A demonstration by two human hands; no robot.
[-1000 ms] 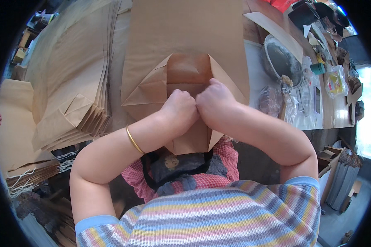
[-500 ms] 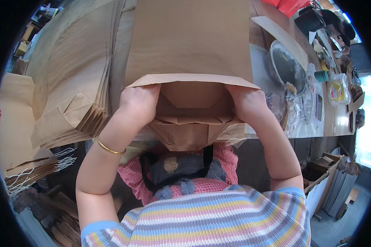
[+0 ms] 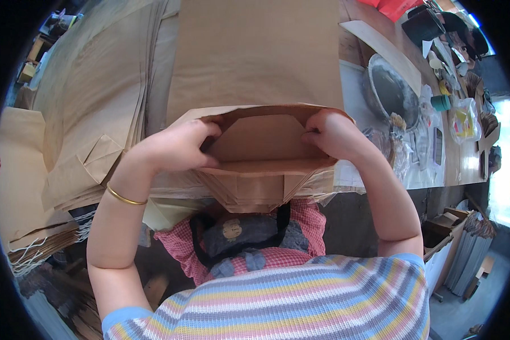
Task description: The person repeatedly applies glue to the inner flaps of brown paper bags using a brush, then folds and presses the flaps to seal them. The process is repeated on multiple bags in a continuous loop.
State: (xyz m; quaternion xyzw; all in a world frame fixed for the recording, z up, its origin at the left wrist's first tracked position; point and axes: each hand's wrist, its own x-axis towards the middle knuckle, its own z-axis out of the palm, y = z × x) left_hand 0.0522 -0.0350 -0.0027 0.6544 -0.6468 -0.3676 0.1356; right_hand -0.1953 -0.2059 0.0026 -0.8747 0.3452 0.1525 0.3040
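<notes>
A large brown paper bag (image 3: pixel 255 68) lies flat before me, its near end spread into a wide mouth with a folded panel (image 3: pixel 258 139) inside. My left hand (image 3: pixel 181 144) reaches into the mouth's left side, thumb and fingers apart, against the paper. At the right side, my right hand (image 3: pixel 334 136) is inside the rim with its fingers curled in. Whether paper is pinched between those fingers is hidden. Below the mouth, folded paper layers (image 3: pixel 252 190) hang over the table edge toward my lap.
Stacked brown bags (image 3: pixel 96 113) lie at left, beside bags with white cord handles (image 3: pixel 31 252). To the right are a grey-coated basin (image 3: pixel 391 90), a brush (image 3: pixel 398 122), a phone (image 3: pixel 438 146) and plastic packets. A cardboard box (image 3: pixel 442 238) stands below the table at right.
The far rim flap that covered my fingers has lifted back, so the mouth gapes wider. My left hand has shifted left with its fingers now showing; my right fingers have come into view.
</notes>
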